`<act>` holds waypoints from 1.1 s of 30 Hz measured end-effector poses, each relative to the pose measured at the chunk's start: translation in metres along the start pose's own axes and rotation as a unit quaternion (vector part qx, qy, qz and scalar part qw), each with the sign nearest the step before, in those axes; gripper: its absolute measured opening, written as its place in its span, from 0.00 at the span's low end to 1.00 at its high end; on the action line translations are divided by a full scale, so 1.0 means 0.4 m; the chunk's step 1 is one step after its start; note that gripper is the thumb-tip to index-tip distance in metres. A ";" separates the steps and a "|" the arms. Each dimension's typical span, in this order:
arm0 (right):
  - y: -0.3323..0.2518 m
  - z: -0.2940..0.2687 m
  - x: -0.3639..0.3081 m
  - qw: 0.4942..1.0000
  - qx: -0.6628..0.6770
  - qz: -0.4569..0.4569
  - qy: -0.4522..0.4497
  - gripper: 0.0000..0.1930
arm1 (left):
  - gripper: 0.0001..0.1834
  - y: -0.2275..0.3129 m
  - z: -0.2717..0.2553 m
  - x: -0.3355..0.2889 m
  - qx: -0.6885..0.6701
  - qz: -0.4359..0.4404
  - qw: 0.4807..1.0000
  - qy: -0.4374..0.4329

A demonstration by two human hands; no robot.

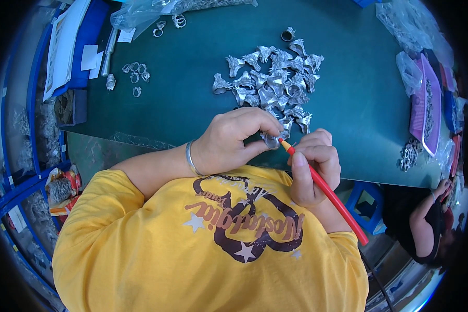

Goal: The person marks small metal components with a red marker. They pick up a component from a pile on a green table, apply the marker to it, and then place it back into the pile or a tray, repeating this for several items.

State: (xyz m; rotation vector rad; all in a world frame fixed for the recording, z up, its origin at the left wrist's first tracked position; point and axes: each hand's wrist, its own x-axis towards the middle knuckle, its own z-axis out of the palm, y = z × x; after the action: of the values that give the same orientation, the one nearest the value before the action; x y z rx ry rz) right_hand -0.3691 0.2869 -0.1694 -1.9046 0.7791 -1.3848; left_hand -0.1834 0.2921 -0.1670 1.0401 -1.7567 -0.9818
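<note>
Between the thumb and fingers of my left hand (233,136) a silver metal ring (270,140) is pinched near the table's front edge. My right hand (315,165) grips a red pencil (332,195) like a pen, its pale sharpened end and red tip touching or very close to the ring. Just beyond both hands lies a pile of silver rings (275,83) with wide, jagged tops. At the pile's far end one ring (288,34) stands apart, showing a dark inside. My fingers hide part of the held ring.
More rings (135,73) lie at the left, beside a metal rod (109,52). Clear plastic bags (184,6) of rings lie at the back. A purple basket (426,104) stands at the right of the green table (359,119). Another person's arm (424,229) shows at far right.
</note>
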 end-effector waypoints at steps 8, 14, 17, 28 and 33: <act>-0.007 -0.013 -0.007 1.000 0.018 -0.007 0.001 0.07 | 0.13 -0.003 0.007 -0.009 -0.044 -0.070 0.997 0.000; -0.012 -0.023 -0.002 1.000 0.002 -0.011 -0.018 0.07 | 0.16 -0.011 0.016 -0.017 -0.270 -0.213 0.938 0.033; -0.009 -0.013 -0.001 1.000 -0.001 -0.015 -0.020 0.07 | 0.17 -0.010 0.015 -0.018 -0.276 -0.220 0.935 0.027; -0.004 0.005 0.007 0.999 -0.024 -0.010 -0.026 0.07 | 0.16 -0.006 0.009 -0.021 -0.218 -0.221 0.950 0.029; 0.004 0.022 -0.004 0.985 0.103 0.101 0.093 0.04 | 0.18 -0.008 -0.002 -0.017 -0.213 -0.204 0.955 0.018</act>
State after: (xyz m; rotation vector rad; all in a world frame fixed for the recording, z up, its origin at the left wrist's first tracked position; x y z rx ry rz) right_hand -0.3613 0.2883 -0.1736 -1.5106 0.8562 -1.4674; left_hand -0.1800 0.2972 -0.1714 1.1417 -1.2358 -1.5081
